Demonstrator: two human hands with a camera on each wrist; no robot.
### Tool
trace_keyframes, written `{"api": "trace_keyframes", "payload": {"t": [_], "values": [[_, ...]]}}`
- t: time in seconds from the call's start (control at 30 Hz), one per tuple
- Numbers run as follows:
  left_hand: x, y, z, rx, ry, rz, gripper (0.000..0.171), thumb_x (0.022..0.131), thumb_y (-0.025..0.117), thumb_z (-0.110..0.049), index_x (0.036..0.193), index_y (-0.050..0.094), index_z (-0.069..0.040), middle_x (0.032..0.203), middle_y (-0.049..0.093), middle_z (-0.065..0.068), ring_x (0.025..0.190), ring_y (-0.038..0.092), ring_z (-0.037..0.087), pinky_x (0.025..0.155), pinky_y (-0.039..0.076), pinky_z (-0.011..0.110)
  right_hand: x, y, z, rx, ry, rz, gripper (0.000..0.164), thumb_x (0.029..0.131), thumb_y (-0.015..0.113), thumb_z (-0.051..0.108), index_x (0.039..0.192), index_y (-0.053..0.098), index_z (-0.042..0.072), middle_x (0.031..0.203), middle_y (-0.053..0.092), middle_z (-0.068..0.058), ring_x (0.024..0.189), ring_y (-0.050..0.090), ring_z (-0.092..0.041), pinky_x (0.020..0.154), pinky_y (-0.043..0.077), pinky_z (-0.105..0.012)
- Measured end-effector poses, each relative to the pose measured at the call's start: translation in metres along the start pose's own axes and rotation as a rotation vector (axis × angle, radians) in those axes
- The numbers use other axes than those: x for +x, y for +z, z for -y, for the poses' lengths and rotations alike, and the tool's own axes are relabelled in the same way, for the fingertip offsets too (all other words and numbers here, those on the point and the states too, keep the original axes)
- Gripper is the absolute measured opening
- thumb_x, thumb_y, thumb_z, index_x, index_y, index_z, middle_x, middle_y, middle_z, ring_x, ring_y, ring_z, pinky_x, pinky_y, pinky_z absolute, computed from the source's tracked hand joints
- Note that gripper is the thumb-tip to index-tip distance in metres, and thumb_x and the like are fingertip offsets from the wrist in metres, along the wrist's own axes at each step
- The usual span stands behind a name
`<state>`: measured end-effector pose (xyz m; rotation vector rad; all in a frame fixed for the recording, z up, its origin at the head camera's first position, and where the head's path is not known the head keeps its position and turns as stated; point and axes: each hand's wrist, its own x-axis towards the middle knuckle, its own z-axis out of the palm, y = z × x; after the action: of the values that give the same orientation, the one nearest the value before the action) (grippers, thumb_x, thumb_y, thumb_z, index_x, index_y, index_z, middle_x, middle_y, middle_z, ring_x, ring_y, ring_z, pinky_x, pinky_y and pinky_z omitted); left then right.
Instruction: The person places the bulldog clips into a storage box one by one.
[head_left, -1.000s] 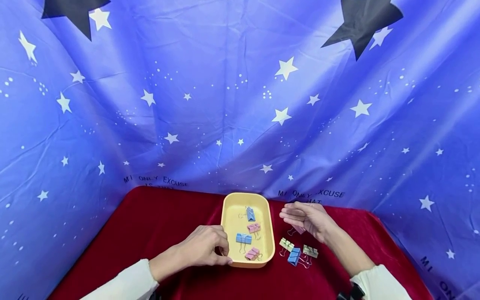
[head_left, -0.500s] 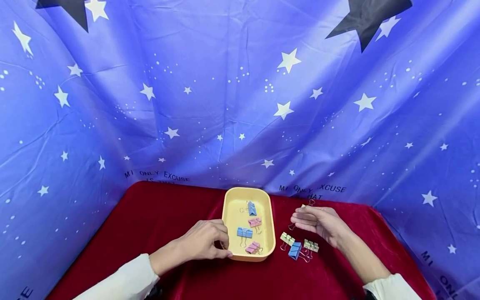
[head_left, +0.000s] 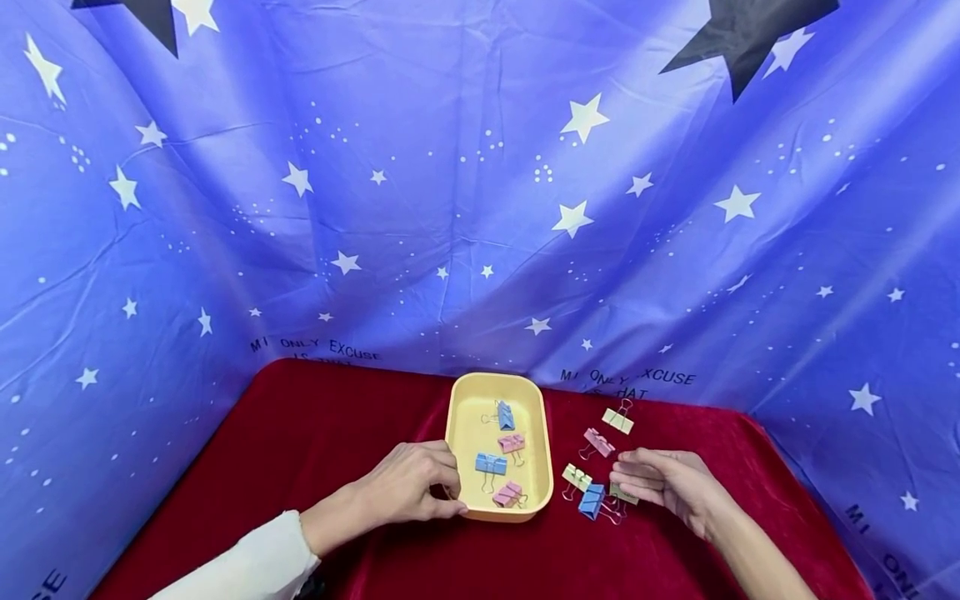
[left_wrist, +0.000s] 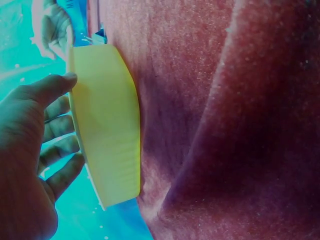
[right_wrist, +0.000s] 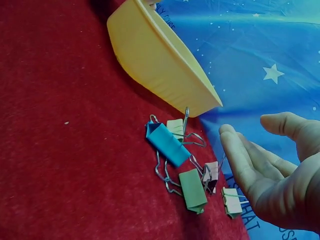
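My left hand [head_left: 420, 482] holds the rim of a yellow plastic tray [head_left: 546, 454] at its near left corner, thumb at the front and fingers along the side. Inside lie two blue and two pink binder clips, among them a blue one [head_left: 491, 464] and a pink one [head_left: 510, 494]. My right hand [head_left: 671, 483] hovers with extended fingers right of the tray, nothing held. It partly hides a pale yellow-green binder clip [right_wrist: 193, 191]. Around it lie a blue binder clip [head_left: 592, 502], a pink one [head_left: 598, 442] and two pale yellow ones [head_left: 618, 419].
Dark red velvet cloth [head_left: 337, 425] covers the table. Behind and at both sides hangs a blue curtain [head_left: 420, 208] printed with stars and lettering. The loose clips sit close together to the right of the tray, some with wire handles overlapping.
My right hand has moved nearer and to the right, uncovering the pink clip and the far pale yellow clip. My left hand stays at the tray's corner. The head view has shifted slightly.
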<state>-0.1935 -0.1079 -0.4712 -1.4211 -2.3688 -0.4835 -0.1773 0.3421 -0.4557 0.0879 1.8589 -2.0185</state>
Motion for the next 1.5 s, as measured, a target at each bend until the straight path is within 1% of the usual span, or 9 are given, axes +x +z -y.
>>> {"api": "trace_keyframes", "payload": {"t": [0.1,0.23,0.43,0.57,0.8,0.97,1.07,1.27,1.5], "values": [[0.001,-0.001,0.0,-0.002,-0.009,-0.001,0.026,0.088,0.096,-0.041,0.077,0.076,-0.028,0.08,0.072,-0.018,0.086,0.064,-0.001,0.071,0.05,0.013,-0.005,-0.001,-0.003,-0.04,0.007,-0.009,0.031,0.118,0.055,0.014,0.129,0.077,-0.005,0.116,0.087,-0.01,0.104,0.087,-0.02,0.096,0.068,-0.036],[0.001,0.0,0.0,-0.012,-0.01,-0.007,0.025,0.088,0.096,-0.039,0.077,0.077,-0.028,0.08,0.071,-0.017,0.085,0.063,-0.001,0.071,0.05,0.013,-0.011,-0.001,-0.005,-0.125,0.02,-0.032,0.028,0.115,0.06,0.012,0.126,0.077,-0.007,0.113,0.087,-0.014,0.1,0.087,-0.018,0.092,0.068,-0.035],[0.001,0.0,0.0,-0.021,-0.015,0.001,0.024,0.088,0.096,-0.039,0.077,0.077,-0.028,0.079,0.07,-0.018,0.085,0.062,-0.002,0.072,0.048,0.012,-0.016,0.005,-0.006,-0.283,0.021,-0.082,0.035,0.111,0.064,0.009,0.129,0.07,-0.021,0.114,0.085,-0.024,0.094,0.087,-0.018,0.086,0.069,-0.034],[0.001,0.0,0.001,-0.016,-0.004,-0.005,0.024,0.088,0.096,-0.039,0.078,0.077,-0.028,0.08,0.069,-0.019,0.085,0.062,-0.003,0.072,0.049,0.011,-0.015,0.012,-0.008,-0.336,0.016,-0.109,0.035,0.109,0.066,0.006,0.126,0.069,-0.024,0.111,0.085,-0.026,0.09,0.086,-0.018,0.082,0.07,-0.034],[0.001,0.002,0.001,-0.023,-0.009,-0.01,0.023,0.087,0.097,-0.039,0.079,0.078,-0.028,0.083,0.071,-0.018,0.087,0.065,-0.002,0.073,0.051,0.012,-0.01,0.019,-0.016,-0.338,0.008,-0.115,0.034,0.106,0.068,0.003,0.124,0.07,-0.025,0.103,0.086,-0.02,0.085,0.086,-0.017,0.079,0.07,-0.034],[-0.001,0.001,0.0,-0.024,-0.023,-0.008,0.024,0.087,0.097,-0.04,0.079,0.078,-0.028,0.083,0.071,-0.018,0.088,0.065,-0.001,0.074,0.051,0.012,-0.005,0.025,-0.019,-0.321,0.002,-0.109,0.032,0.103,0.071,0.0,0.123,0.07,-0.025,0.101,0.086,-0.019,0.086,0.086,-0.018,0.079,0.07,-0.034],[-0.001,0.0,0.0,-0.027,-0.023,-0.005,0.024,0.087,0.097,-0.039,0.078,0.078,-0.028,0.083,0.071,-0.018,0.088,0.064,-0.001,0.074,0.05,0.011,-0.004,0.028,-0.022,-0.301,0.014,-0.113,0.03,0.102,0.072,0.0,0.121,0.071,-0.024,0.099,0.086,-0.02,0.084,0.086,-0.018,0.078,0.07,-0.034],[-0.002,-0.001,0.0,-0.049,-0.028,0.013,0.023,0.087,0.097,-0.037,0.078,0.078,-0.028,0.084,0.072,-0.019,0.09,0.064,-0.001,0.078,0.051,0.011,-0.004,0.031,-0.029,-0.26,0.032,-0.094,0.028,0.103,0.071,-0.001,0.12,0.072,-0.023,0.1,0.086,-0.021,0.084,0.086,-0.018,0.078,0.07,-0.033],[0.001,-0.004,0.005,-0.057,-0.002,0.022,0.023,0.087,0.097,-0.038,0.079,0.078,-0.027,0.084,0.073,-0.017,0.091,0.066,0.0,0.08,0.053,0.014,-0.005,0.029,-0.031,-0.195,0.038,-0.077,0.031,0.103,0.069,-0.004,0.126,0.068,-0.026,0.103,0.086,-0.021,0.087,0.087,-0.02,0.082,0.07,-0.036]]}}
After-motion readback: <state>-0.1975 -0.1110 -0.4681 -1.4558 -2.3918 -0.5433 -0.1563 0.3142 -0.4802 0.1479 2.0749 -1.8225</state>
